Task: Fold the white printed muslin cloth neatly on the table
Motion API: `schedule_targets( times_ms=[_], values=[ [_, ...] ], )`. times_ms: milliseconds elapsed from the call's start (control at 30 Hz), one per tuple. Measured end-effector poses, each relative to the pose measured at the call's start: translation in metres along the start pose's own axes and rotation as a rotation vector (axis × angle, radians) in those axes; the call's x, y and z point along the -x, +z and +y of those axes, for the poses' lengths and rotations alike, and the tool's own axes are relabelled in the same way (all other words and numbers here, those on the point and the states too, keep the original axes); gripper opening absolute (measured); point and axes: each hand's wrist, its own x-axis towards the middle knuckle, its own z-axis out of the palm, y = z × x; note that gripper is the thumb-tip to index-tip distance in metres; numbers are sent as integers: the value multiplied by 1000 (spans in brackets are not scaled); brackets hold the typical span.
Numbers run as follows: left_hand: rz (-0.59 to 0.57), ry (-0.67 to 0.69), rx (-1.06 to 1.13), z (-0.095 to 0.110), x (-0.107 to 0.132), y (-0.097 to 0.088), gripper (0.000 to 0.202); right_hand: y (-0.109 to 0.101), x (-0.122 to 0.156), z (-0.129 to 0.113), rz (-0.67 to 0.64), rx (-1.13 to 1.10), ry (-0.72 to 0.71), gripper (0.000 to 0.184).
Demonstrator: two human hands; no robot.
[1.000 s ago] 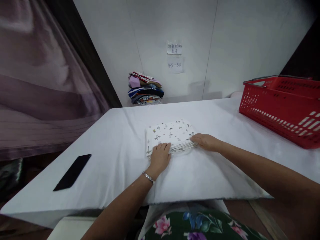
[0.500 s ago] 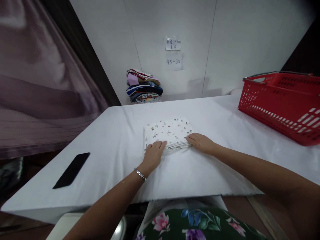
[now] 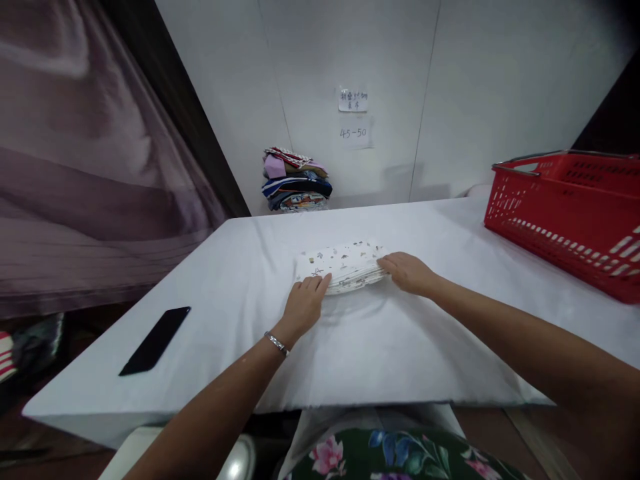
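Observation:
A folded white cloth with small dark prints is lifted slightly off the white-covered table, its near edge raised. My left hand, a bracelet on its wrist, grips the cloth's near left corner with fingers curled under it. My right hand grips the near right corner the same way. Both arms reach forward over the table.
A stack of folded colourful clothes stands at the table's far edge against the white wall. A red plastic basket sits at the right. A black phone lies near the left front edge. A purple curtain hangs at left.
Both hands have moved away from me with the folded cloth, which now sits farther across the table with its near edge lifted.

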Motion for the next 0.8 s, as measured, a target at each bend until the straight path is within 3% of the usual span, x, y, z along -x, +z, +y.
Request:
schedule_targets(
  times_ms=[100,233,333,400,500,600,700,800],
  values=[
    [125,-27,-22,-8,-16,-33,58,-37,-15,14,84,75,30,42],
    [291,-43,21,-20,-36,-95,59,-105,-25,32,212,51,77,45],
    [305,-66,216,-31,-44,-130,60,-146,-26,41,303,-143,81,51],
    [228,-85,423,-42,-50,-135,61,-154,-26,48,338,-325,136,54],
    [17,-124,719,-59,-67,-111,61,-126,-32,64,271,-621,275,56],
    [-203,-191,900,-71,-89,-55,57,-64,-42,78,114,-858,428,58],
    [-303,-307,948,-76,-106,3,53,-1,-53,85,0,-1034,705,57],
    [-335,-383,936,-76,-113,43,52,41,-58,89,-9,-1070,783,56]
  ],
)
